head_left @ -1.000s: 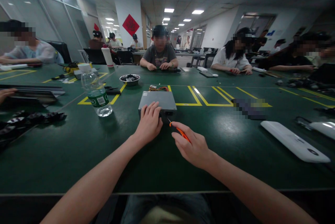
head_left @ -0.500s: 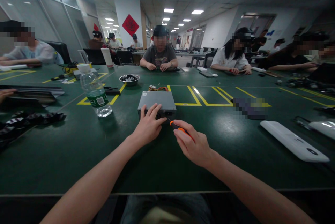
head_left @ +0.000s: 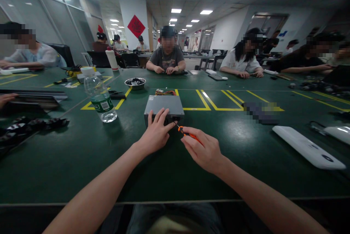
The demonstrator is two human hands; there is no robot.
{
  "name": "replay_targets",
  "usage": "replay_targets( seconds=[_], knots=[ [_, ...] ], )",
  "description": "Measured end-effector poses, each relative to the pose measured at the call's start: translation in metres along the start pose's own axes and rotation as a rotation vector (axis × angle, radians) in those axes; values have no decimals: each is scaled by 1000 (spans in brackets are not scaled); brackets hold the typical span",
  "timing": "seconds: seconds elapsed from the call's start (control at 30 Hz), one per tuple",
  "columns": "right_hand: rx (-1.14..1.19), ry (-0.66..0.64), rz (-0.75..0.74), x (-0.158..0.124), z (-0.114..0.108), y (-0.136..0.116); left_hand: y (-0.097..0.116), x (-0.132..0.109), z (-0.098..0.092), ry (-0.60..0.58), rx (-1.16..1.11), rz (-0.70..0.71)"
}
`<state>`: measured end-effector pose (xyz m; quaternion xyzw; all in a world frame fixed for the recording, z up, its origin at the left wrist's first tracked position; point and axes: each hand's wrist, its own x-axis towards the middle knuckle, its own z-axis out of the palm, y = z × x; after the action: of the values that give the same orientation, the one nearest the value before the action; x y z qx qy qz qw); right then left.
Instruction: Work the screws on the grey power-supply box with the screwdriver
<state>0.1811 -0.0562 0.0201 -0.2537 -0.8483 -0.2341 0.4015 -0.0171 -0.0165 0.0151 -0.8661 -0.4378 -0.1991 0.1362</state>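
Observation:
A grey metal computer power supply (head_left: 166,103) lies on the green table, its bundle of coloured wires (head_left: 165,92) at the far side. My left hand (head_left: 155,132) rests on its near edge with fingers spread, the tips on the top and the thumb pointing right along the front. In my right hand (head_left: 203,150) is a screwdriver (head_left: 188,132) with an orange and black handle, the fingers closed round it. Its thin shaft points up and left to the lower right of the front face, close to my left thumb. The exact spot where the tip meets the unit is too small to tell.
Left of the unit stand a water bottle (head_left: 101,97) and a metal bowl (head_left: 135,83) of small parts. To the right lie a blurred dark object (head_left: 261,113) and a white device (head_left: 307,146). Across the table sits a person (head_left: 166,55); others work at the sides.
Only slight shifts: the screwdriver handle has turned a little in my right hand, showing more orange. The left hand and the power supply have stayed in place.

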Motion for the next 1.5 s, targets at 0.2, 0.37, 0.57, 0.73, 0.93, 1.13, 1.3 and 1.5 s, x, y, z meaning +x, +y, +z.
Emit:
replay_targets(
  seconds=[0.2,0.37,0.57,0.73,0.93,1.13,1.3,1.5],
  knots=[
    [20,-14,37,-2,1,1,-2,0,-1,10,9,-7],
    [13,-9,8,0,-2,-1,-3,1,-4,-4,21,7],
    [29,-30,38,-3,0,1,-5,2,-6,-3,29,-10],
    [32,-11,32,-1,-1,0,-5,3,-5,9,22,-28],
    [29,-6,27,0,-1,-1,-5,3,-5,4,34,-21],
    [36,-14,28,-1,-1,-1,-5,3,-4,17,38,-27],
    [44,0,14,2,-3,-2,-4,3,-3,13,35,-33],
    [58,-3,15,0,-2,0,-2,3,-5,14,32,-47]
  ],
)
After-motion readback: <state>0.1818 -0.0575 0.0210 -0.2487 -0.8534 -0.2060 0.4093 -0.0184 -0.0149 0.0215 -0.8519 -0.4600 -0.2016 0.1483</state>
